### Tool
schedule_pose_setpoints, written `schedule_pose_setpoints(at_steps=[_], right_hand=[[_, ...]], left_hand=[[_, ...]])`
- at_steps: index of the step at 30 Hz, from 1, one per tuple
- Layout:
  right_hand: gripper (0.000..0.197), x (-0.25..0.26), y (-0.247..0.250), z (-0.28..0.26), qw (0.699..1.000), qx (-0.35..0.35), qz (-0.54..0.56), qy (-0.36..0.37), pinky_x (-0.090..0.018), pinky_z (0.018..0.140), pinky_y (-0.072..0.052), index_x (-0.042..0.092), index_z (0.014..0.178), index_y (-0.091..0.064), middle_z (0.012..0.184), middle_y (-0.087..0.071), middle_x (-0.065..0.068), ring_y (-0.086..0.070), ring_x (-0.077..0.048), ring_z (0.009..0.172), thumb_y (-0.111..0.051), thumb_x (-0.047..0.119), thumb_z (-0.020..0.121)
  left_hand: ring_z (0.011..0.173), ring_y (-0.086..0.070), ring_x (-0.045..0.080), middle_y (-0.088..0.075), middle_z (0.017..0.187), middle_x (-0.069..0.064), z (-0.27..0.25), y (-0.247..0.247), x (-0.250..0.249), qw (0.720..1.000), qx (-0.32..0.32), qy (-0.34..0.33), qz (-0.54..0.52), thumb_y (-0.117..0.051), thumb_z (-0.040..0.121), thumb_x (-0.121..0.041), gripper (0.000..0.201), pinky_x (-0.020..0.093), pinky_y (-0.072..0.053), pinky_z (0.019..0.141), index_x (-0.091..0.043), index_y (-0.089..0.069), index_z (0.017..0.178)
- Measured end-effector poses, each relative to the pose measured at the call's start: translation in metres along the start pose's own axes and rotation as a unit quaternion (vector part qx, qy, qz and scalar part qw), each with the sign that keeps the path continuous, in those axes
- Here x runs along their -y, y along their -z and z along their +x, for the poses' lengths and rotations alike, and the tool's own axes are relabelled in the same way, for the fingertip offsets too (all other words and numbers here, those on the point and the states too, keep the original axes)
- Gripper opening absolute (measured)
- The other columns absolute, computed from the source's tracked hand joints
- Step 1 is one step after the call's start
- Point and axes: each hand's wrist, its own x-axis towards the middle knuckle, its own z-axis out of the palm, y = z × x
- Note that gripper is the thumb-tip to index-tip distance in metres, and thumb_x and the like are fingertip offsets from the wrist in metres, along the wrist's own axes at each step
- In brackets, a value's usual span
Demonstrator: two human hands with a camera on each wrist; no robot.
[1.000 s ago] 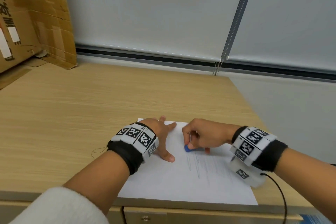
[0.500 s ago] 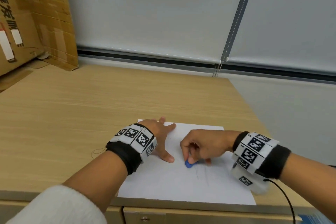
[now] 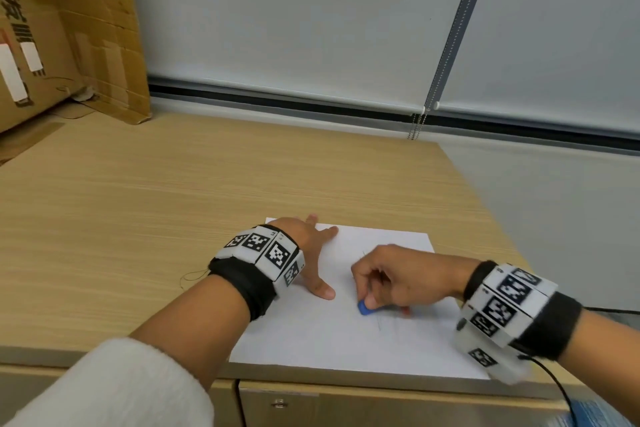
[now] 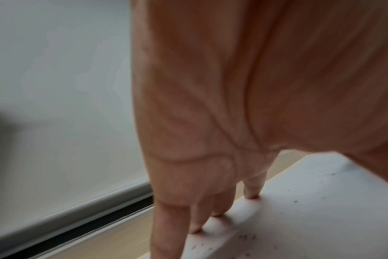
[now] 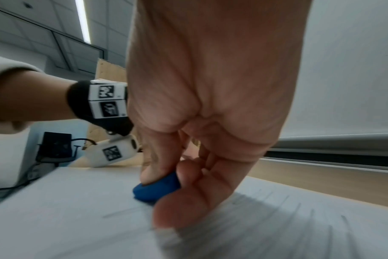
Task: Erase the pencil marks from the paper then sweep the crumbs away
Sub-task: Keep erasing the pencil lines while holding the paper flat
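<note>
A white sheet of paper (image 3: 329, 343) lies at the desk's near edge, with faint pencil lines (image 3: 381, 324) on its right half. My right hand (image 3: 384, 282) pinches a small blue eraser (image 3: 364, 308) between thumb and fingers, its tip down on the paper. In the right wrist view the eraser (image 5: 157, 189) sits at the pencil strokes (image 5: 284, 201). My left hand (image 3: 311, 253) lies flat on the sheet's upper left part, fingers spread. Its fingertips (image 4: 250, 194) press on the paper's far edge, with dark eraser crumbs (image 4: 246, 237) scattered beside them.
The wooden desk (image 3: 173, 218) stretches away to the left and back. Cardboard boxes (image 3: 62, 28) lean at the far left corner. A roller blind with a bead chain (image 3: 415, 125) hangs behind the desk. A black cable (image 3: 561, 392) runs from my right wrist.
My right hand has drawn the eraser down the paper toward the near edge, over the pencil lines. My left hand has stayed put on the sheet.
</note>
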Motion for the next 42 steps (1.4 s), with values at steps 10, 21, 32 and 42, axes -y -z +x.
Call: schedule_pose_setpoints(at_steps=[10,21,32,42], right_hand=[[0.006,-0.011,0.006,0.006,1.0,-0.012,-0.011,-0.009,-0.019,0.05,-0.045,0.015,0.082,-0.065,0.069,-0.061,-0.01,-0.054,-0.012,0.056,-0.066,0.013,0.087],[0.01,-0.022,0.032,0.039,0.995,-0.101,0.003,-0.018,-0.021,0.046,-0.048,0.013,0.077,-0.065,0.064,-0.058,-0.005,-0.056,-0.018,0.056,-0.068,0.009,0.085],[0.005,-0.022,0.033,0.04,0.996,-0.084,0.02,-0.021,-0.028,0.051,-0.054,0.009,0.081,-0.066,0.065,-0.058,-0.006,-0.058,-0.02,0.061,-0.069,0.01,0.085],[0.007,-0.014,0.044,0.057,0.985,-0.16,-0.058,-0.018,-0.02,0.057,-0.044,0.013,0.08,-0.065,0.065,-0.055,0.007,-0.054,-0.01,0.061,-0.067,0.011,0.086]], left_hand=[[0.15,-0.005,0.027,0.021,0.161,-0.002,-0.001,0.001,-0.002,1.0,0.012,0.011,0.02,-0.069,0.065,-0.075,0.126,0.054,-0.026,0.114,-0.039,0.016,0.151],[0.149,-0.013,0.027,0.018,0.161,-0.002,0.001,-0.002,-0.001,1.0,0.0,0.01,0.03,-0.067,0.063,-0.078,0.126,0.048,-0.032,0.109,-0.04,0.014,0.151],[0.148,-0.016,0.027,0.02,0.161,-0.002,0.002,-0.001,-0.001,0.999,0.004,0.008,0.031,-0.068,0.062,-0.078,0.128,0.049,-0.032,0.11,-0.039,0.015,0.151],[0.149,-0.012,0.027,0.021,0.161,-0.001,0.0,0.001,-0.001,0.999,0.01,0.005,0.033,-0.066,0.066,-0.077,0.125,0.049,-0.03,0.113,-0.039,0.017,0.15]])
